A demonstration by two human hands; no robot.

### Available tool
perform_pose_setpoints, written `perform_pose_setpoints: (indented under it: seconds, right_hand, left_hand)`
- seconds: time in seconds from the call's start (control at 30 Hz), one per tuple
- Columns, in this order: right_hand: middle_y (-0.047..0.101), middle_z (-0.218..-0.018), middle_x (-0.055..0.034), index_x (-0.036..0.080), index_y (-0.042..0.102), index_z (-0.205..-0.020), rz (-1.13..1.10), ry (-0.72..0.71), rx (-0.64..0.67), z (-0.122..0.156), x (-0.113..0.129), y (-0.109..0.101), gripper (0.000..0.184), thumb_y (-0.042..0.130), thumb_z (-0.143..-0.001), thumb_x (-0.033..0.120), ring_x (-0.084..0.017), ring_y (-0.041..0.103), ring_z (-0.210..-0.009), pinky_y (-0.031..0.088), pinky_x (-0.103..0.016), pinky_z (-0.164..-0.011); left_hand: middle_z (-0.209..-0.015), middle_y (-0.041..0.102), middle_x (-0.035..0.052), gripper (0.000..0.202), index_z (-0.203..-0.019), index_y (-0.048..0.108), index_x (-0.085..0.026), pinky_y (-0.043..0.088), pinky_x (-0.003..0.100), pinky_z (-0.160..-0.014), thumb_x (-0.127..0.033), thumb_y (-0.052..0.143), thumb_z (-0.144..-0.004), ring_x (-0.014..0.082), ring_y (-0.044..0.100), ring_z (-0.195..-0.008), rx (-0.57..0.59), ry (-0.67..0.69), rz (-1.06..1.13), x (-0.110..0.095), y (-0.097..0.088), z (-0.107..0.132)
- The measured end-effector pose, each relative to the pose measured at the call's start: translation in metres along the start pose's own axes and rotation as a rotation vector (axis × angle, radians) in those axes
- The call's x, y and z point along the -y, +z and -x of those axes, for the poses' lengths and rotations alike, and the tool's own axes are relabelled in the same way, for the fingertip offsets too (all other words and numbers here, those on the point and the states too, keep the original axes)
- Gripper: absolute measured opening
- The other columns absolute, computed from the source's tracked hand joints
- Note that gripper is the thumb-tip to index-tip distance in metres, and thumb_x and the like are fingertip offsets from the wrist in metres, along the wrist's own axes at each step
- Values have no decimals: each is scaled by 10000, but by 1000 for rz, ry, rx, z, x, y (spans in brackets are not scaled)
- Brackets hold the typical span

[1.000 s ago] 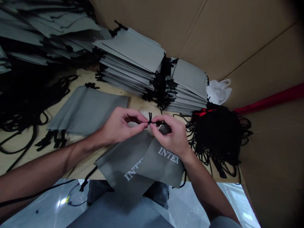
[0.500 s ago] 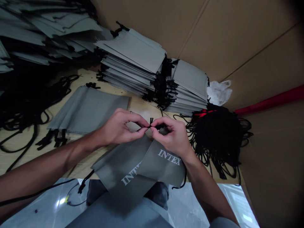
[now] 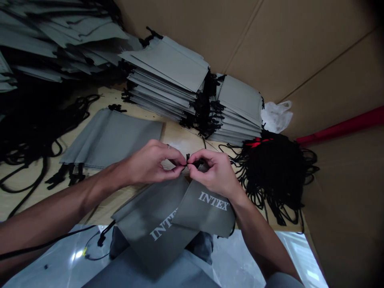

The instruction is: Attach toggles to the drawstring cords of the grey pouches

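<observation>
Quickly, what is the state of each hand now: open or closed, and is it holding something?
Left hand: closed, pinching the black drawstring between thumb and fingers.
Right hand: closed, pinching the same black drawstring.

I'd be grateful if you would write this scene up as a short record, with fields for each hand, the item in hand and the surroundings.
Left hand: pinches black cord between fingertips
Right hand: pinches the same cord
Item below hands: grey INTEX fabric bags, overlapping
Surroundings: stacked grey bags, black cord bundle, white plastic bag, wooden table, cardboard wall
</observation>
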State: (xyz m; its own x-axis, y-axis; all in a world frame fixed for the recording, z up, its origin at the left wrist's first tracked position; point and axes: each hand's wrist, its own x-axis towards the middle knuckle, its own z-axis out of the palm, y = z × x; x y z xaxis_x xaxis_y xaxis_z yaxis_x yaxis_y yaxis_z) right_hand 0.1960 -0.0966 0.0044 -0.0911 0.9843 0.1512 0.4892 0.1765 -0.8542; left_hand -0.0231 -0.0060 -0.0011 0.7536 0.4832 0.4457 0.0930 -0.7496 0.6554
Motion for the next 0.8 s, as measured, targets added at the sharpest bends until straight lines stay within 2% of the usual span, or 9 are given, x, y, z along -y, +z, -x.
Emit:
perform_pose_setpoints:
  seconds: [0.27,0.4,0.5,0.6,0.7,0.8]
  right_hand:
    - [771,-840,15,219,767,-943,-2,10,15,2,3,4,95,766,-848,228,-130,642,-694,500,-263,-653]
    - [781,-847,1,207,779,-929,-106,56,36,1,1,3,109,779,-821,221,-137,661,-717,508,-261,-657]
    - [785,-839,-2,193,780,-896,-228,80,47,-2,2,4,114,784,-782,196,-137,677,-735,535,-254,-688]
    - [784,-822,-2,182,779,-865,-291,104,71,-6,3,4,111,787,-754,182,-131,676,-721,544,-246,-689]
    - [780,-818,1,181,788,-878,-254,113,68,-6,1,3,111,782,-768,177,-126,667,-718,525,-240,-676]
    - [784,-838,-2,193,793,-907,-156,115,63,-4,-1,1,97,769,-813,200,-136,666,-726,511,-252,-666]
  left_hand:
    - [-717,791,-18,76,-822,789,-186,572,155,-606,-149,769,-758,118,741,-627,22,-186,283,-4,3,0]
    - [-718,789,-5,71,-792,786,-172,594,161,-615,-149,777,-725,119,727,-629,7,-282,407,-8,4,-1]
    - [-713,787,1,67,-781,783,-162,599,164,-617,-149,784,-716,115,716,-618,7,-302,455,-9,4,-2]
    - [-733,798,-3,81,-807,786,-169,599,166,-627,-138,782,-732,120,737,-634,14,-245,413,-8,2,-1]
    - [-781,820,-23,98,-866,795,-201,578,159,-664,-138,771,-795,110,762,-668,33,-105,220,-6,-1,0]
    - [-796,823,-45,133,-917,790,-225,528,163,-652,-125,725,-858,82,726,-625,50,31,8,-5,-3,2]
